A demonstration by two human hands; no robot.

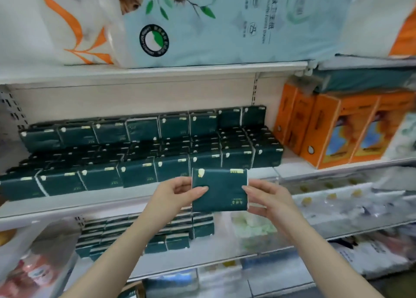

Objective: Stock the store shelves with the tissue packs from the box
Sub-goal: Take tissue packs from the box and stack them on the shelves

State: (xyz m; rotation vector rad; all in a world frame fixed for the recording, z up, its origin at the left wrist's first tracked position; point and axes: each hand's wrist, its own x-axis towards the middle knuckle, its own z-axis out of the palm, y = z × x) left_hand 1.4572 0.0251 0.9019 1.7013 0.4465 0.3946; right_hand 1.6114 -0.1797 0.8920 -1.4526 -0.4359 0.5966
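Observation:
I hold one dark green tissue pack (221, 191) upright in front of the middle shelf (67, 205). My left hand (177, 194) pinches its left edge, thumb on the front face. My right hand (263, 198) pinches its right edge. Behind it, several rows of the same green packs (139, 153) fill the middle shelf, stacked higher toward the back. More green packs (146, 234) lie on the shelf below. The box is not in view.
Orange tissue boxes (333, 129) stand to the right on the middle shelf. Large toilet-paper bags (202, 23) sit on the top shelf. Clear-wrapped goods (337, 198) fill the right-hand shelves, and a pale green pack (252, 228) lies beside the lower green packs.

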